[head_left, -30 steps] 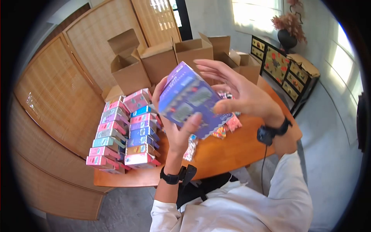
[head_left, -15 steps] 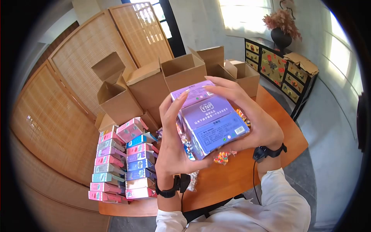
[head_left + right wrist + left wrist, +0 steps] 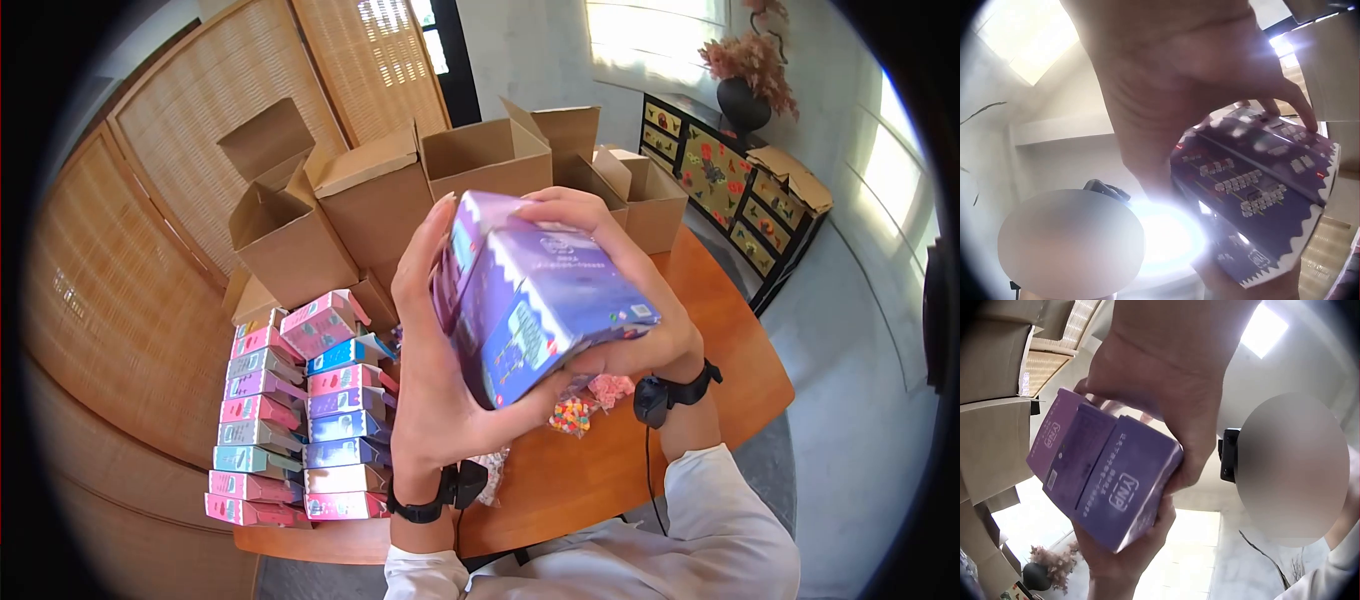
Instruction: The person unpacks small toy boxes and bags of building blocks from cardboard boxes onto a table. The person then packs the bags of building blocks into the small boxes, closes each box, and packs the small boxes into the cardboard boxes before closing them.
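Both hands hold a purple and blue printed carton (image 3: 560, 270) up over the table, tilted, with scalloped white trim along its edges. My left hand (image 3: 430, 390) grips its left side, thumb under the near lower corner. Around the right side curls my right hand (image 3: 650, 310), fingers over the top and thumb along the bottom edge. In the left wrist view the carton (image 3: 1125, 481) shows panels with a white YNP logo. Pictures of bead-like rows cover the carton (image 3: 1235, 181) in the right wrist view. Below it lie a bag of multicoloured pieces (image 3: 570, 416) and a pink bag (image 3: 612, 388).
Two rows of similar cartons, one pink and teal (image 3: 255, 410), one pink and blue (image 3: 345, 425), stand on the table's left. Open cardboard boxes (image 3: 485, 165) line the far edge. A whitish bag (image 3: 492, 475) lies on the wooden table (image 3: 560, 500) beside the left wrist.
The carton has turned over: a picture side faced up at first, then the YNP panels, now a tilted corner. The right hand, spread beside it a second ago, has closed around it.
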Demonstrator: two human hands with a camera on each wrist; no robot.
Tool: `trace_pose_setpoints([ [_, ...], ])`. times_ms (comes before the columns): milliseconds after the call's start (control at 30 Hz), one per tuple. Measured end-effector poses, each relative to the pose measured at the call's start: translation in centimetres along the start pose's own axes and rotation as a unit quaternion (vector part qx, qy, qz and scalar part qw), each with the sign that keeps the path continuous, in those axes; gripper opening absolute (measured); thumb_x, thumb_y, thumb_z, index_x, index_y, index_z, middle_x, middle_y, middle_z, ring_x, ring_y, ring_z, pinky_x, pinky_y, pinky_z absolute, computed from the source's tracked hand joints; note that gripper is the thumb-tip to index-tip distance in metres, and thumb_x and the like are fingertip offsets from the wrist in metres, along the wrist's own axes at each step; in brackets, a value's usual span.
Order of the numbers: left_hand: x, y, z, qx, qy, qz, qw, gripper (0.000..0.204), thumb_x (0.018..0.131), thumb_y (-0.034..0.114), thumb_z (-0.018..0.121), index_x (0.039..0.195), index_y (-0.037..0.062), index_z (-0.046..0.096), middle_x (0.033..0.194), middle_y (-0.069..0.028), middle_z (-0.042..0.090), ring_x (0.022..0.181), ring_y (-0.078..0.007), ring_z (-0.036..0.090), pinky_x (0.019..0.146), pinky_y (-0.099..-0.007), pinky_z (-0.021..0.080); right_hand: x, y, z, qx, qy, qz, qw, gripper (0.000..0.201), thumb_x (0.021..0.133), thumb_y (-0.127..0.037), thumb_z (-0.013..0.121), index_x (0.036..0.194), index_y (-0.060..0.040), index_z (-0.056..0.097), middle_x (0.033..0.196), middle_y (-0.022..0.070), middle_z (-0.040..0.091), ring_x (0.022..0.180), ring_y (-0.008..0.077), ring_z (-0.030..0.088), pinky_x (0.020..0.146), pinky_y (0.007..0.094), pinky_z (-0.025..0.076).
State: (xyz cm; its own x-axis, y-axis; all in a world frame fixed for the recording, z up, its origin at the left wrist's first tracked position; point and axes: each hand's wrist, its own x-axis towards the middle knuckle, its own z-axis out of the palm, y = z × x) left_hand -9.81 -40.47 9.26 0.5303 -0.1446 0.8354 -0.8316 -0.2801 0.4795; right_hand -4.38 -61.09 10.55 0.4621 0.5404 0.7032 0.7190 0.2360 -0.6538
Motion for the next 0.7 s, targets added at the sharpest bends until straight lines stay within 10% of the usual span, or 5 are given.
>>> trace_pose_setpoints([
  [333,0.3,-1.4,2.4,-0.162,0.141,-0.079,0.973,0.117,0.074,0.029,0.091,0.161,0.0003,0.017,0.152,-0.0197,0.037,0.143,-0.0319,0.041,0.119,-0.0442,0.035,0.7,0.9,1.4,0.263,0.177,0.051,0.947,0.095,0.078,-0.023,0.077,0.158,-0.0024,0.03,0.153,0.0156,0.046,0.14,0.0247,0.048,0.117,0.0373,0.037],
  [700,1.1,-1.3,0.5,-0.353,0.13,-0.187,0.907,0.124,0.066,0.033,0.09,0.164,0.0109,0.017,0.147,-0.0185,0.043,0.138,-0.0314,0.049,0.116,-0.0446,0.041,0.5,0.9,4.3,0.176,0.155,0.06,0.97,0.097,0.087,-0.02,0.081,0.162,-0.0039,0.022,0.157,0.0157,0.038,0.145,0.0244,0.04,0.12,0.038,0.033],
])
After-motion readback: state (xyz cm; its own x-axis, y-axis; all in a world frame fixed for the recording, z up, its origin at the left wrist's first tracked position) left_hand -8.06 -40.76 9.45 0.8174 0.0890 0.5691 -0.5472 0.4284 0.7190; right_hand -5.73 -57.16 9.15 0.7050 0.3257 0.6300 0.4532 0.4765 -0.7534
